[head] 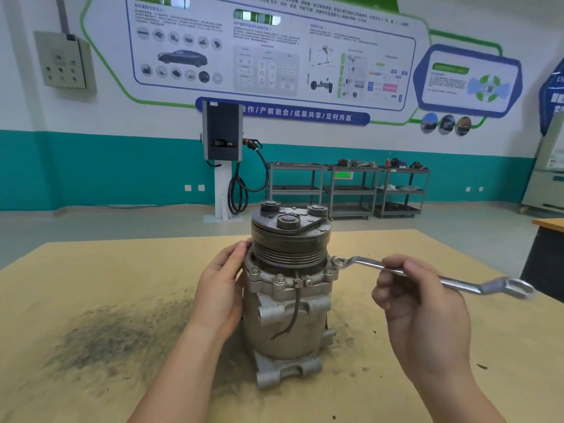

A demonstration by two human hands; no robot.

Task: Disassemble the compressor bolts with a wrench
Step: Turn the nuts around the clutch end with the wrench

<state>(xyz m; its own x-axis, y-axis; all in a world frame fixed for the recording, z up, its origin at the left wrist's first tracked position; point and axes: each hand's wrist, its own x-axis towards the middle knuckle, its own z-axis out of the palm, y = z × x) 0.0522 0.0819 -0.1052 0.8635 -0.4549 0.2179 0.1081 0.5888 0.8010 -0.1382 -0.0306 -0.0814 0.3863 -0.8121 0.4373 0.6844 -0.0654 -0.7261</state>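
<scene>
Pinching the wrench [427,274] mid-shaft, our right hand [421,303] has its grip out to the compressor's [287,300] right, the tool's long axis running leftward to a flange bolt [335,264], while our left hand [219,288] braces the compressor's opposite side.

Two bare forearms enter from the bottom edge, no sleeves in view. Left hand [218,288] and right hand [422,312]: no gloves, rings, watch or wristband visible. Nails look short and unpainted, as far as the soft focus lets me tell. Rest of body out of frame.
</scene>
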